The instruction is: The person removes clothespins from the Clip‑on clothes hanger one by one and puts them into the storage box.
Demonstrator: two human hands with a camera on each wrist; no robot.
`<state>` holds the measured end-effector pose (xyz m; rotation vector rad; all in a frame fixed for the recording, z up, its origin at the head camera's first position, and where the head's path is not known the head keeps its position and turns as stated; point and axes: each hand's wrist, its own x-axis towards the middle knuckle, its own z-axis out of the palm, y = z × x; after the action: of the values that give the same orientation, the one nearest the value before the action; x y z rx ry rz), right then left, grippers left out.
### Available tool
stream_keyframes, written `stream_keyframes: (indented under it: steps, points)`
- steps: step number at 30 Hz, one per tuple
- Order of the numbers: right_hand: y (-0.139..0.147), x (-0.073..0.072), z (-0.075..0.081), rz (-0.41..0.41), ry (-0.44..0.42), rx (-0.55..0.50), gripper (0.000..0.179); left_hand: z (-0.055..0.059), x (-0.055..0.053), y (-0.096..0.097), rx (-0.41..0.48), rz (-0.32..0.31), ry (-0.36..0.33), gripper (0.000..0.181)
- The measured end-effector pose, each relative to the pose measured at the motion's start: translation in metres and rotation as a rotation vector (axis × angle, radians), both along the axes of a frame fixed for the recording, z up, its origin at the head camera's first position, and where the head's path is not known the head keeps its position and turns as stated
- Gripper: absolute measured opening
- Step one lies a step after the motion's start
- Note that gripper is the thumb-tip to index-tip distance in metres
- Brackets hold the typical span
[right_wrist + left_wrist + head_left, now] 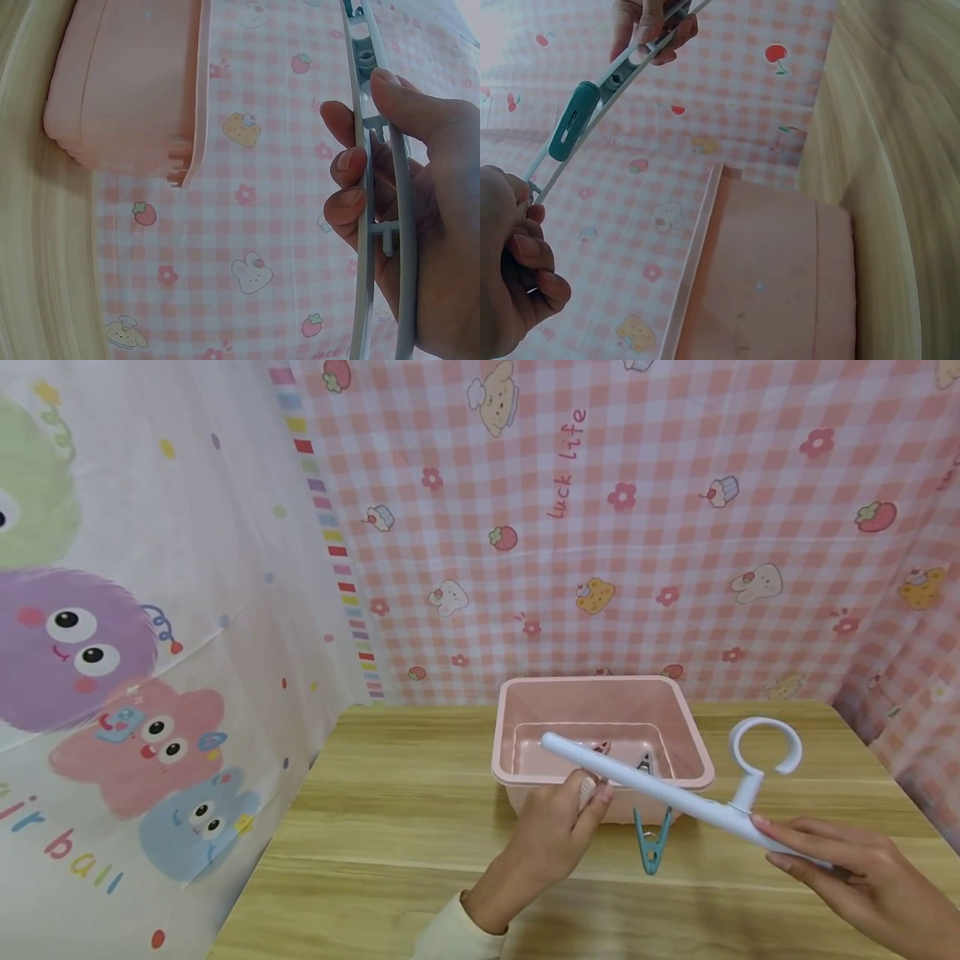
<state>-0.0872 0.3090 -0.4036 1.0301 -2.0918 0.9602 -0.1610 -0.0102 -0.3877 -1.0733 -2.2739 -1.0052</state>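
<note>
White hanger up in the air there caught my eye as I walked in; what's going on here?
A person's right hand holds one end of a white hanger above the table by a pink tub. Their left hand pinches a pale object close to the hanger, mostly hidden by the fingers. A teal clip hangs from the hanger, and a grey clip shows inside the tub.

The bench (360, 835) has a pale wood grain running across its top. Behind it hangs a pink-and-white checked cloth (660, 552), printed with strawberries (503, 537), flowers (622, 496), cupcakes (724, 492) and the upright words "luck life" (567, 464). Coloured blocks (338, 551) run down its left edge. At left, a white cloth (247, 510) carries a purple creature (75, 652), a pink star (135, 760), a blue creature (197, 827) and scattered dots (158, 938).
</note>
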Motion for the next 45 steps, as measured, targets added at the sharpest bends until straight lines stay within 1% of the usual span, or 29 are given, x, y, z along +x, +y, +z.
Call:
stream_keyframes:
  steps: [2,5,8,10,12,15,16,18,19,21,23,25,27,30,32,34,37,40,45]
  points:
    - [0.0001,-0.0006,-0.0001,0.004,0.006,-0.006,0.041,-0.0001,0.0001,0.0003,-0.003,0.005,0.031,0.030]
    - [0.0001,-0.0010,-0.0004,0.007,0.009,-0.008,0.043,0.0006,0.0006,0.0007,-0.011,0.012,0.052,0.029]
    - [0.0011,-0.0008,-0.0016,0.005,0.006,-0.005,0.041,0.0004,0.0012,0.0012,-0.012,0.016,0.050,0.029]
    - [0.0021,0.0013,-0.0012,-0.022,-0.011,0.023,0.038,-0.0001,0.0013,0.0016,-0.011,0.018,0.038,0.030]
    - [0.0029,0.0022,-0.0013,-0.034,-0.016,0.037,0.037,-0.0005,0.0009,0.0018,-0.002,0.006,-0.001,0.032]
    - [0.0025,0.0022,-0.0006,-0.037,-0.009,0.038,0.038,0.0009,0.0004,0.0027,0.047,-0.039,-0.126,0.036]
    - [0.0021,0.0011,-0.0009,-0.025,0.001,0.023,0.041,0.0015,0.0001,0.0031,0.067,-0.054,-0.171,0.036]
    - [0.0012,-0.0010,-0.0011,-0.005,0.018,-0.003,0.045,0.0025,0.0000,0.0039,0.109,-0.078,-0.235,0.038]
    - [0.0009,-0.0013,-0.0010,-0.005,0.022,-0.007,0.048,0.0031,0.0001,0.0044,0.130,-0.088,-0.258,0.039]
    - [0.0004,-0.0017,-0.0005,-0.006,0.028,-0.014,0.050,0.0032,0.0001,0.0049,0.153,-0.101,-0.277,0.038]
    - [0.0000,-0.0016,0.0000,-0.003,0.030,-0.020,0.051,0.0028,0.0008,0.0050,0.187,-0.124,-0.311,0.039]
    - [-0.0003,-0.0013,0.0002,-0.001,0.028,-0.025,0.051,0.0023,0.0010,0.0053,0.222,-0.157,-0.371,0.039]
    - [-0.0004,-0.0009,-0.0001,0.001,0.021,-0.029,0.050,0.0017,0.0015,0.0054,0.267,-0.200,-0.460,0.037]
    - [-0.0003,-0.0002,-0.0016,0.000,0.015,-0.033,0.050,0.0009,0.0027,0.0050,0.344,-0.284,-0.626,0.037]
    - [-0.0002,0.0001,-0.0027,0.004,0.017,-0.035,0.050,0.0004,0.0036,0.0043,0.401,-0.354,-0.726,0.039]
    - [-0.0003,0.0006,-0.0038,0.006,0.022,-0.039,0.051,-0.0001,0.0042,0.0036,0.452,-0.422,-0.804,0.040]
    - [-0.0004,0.0009,-0.0045,0.013,0.030,-0.042,0.052,-0.0009,0.0048,0.0030,0.517,-0.524,-0.874,0.042]
    - [-0.0006,0.0003,-0.0044,0.023,0.036,-0.046,0.052,-0.0023,0.0048,0.0033,0.580,-0.633,-0.915,0.041]
    - [-0.0021,-0.0007,-0.0038,0.038,0.035,-0.059,0.051,-0.0045,0.0043,0.0039,0.653,-0.815,-0.991,0.028]
